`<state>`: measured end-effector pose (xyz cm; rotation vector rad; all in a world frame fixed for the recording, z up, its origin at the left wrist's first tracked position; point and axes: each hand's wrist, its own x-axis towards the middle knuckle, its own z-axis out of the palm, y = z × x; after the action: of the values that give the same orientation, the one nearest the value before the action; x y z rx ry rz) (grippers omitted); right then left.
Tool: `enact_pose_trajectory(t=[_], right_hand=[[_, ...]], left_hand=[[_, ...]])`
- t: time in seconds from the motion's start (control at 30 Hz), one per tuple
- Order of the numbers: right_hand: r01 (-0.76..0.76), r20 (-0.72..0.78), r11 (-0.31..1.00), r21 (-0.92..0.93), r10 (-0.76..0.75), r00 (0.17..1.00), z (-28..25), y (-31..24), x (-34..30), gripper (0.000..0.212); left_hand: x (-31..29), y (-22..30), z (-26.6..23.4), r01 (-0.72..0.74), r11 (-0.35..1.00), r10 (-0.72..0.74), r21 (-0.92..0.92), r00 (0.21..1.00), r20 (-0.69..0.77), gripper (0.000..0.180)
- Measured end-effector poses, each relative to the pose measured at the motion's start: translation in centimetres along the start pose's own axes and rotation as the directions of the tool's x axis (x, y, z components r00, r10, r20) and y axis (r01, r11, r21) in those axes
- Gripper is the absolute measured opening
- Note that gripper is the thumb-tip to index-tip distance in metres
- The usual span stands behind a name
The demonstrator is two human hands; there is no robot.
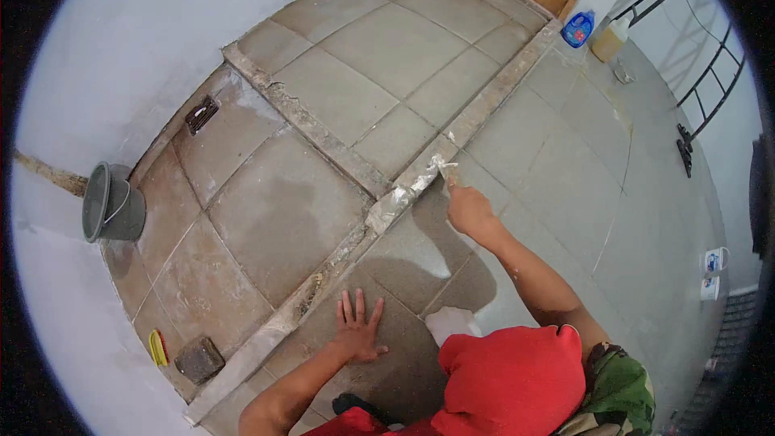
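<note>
My right hand [471, 211] is closed round the handle of a small scraper [450, 168], and most of the handle is hidden in the fist. The scraper's tip is at a low raised concrete curb [484, 105] that runs across the tiled floor. White patches [401, 196] of paste or bare plaster cover the curb beside the tool; which of the two I cannot tell. My left hand [359, 331] lies flat on a grey floor tile just on the near side of the curb, its fingers spread and nothing in it.
A dark bucket [125, 211] stands at the left wall. Near it lie a yellow brush [158, 347], a stone block [199, 359] and a floor drain [202, 115]. At the far right are a blue bottle [578, 29], a yellowish jug [611, 40], a metal ladder [714, 85] and a white tub [712, 273].
</note>
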<state>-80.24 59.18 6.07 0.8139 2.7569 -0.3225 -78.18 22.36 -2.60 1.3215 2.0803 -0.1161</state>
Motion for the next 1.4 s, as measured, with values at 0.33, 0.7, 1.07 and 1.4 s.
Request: enact_pose_trajectory(t=[0.33,0.7,1.07,1.4], right_hand=[[-0.003,-0.023,1.000,0.013,0.003,1.000,-0.2,-0.8,-0.3,0.052],[0.018,-0.021,0.999,-0.049,-0.019,1.000,0.1,0.1,0.7,0.054],[-0.037,-0.004,0.968,-0.247,0.038,0.999,0.3,-0.8,-0.4,0.058],[-0.051,-0.021,0.970,-0.240,0.047,0.999,0.8,-0.5,0.2,0.058]], left_hand=[[-0.2,0.1,-0.4,0.020,1.000,-0.020,-0.012,1.000,0.019,0.124],[-0.2,0.5,-1.3,0.018,1.000,-0.018,-0.017,0.999,0.044,0.122],[-0.4,0.7,-2.9,0.022,0.998,-0.015,-0.063,0.994,0.111,0.120],[-0.4,0.8,-2.2,0.048,0.999,-0.046,-0.017,0.995,0.091,0.120]])
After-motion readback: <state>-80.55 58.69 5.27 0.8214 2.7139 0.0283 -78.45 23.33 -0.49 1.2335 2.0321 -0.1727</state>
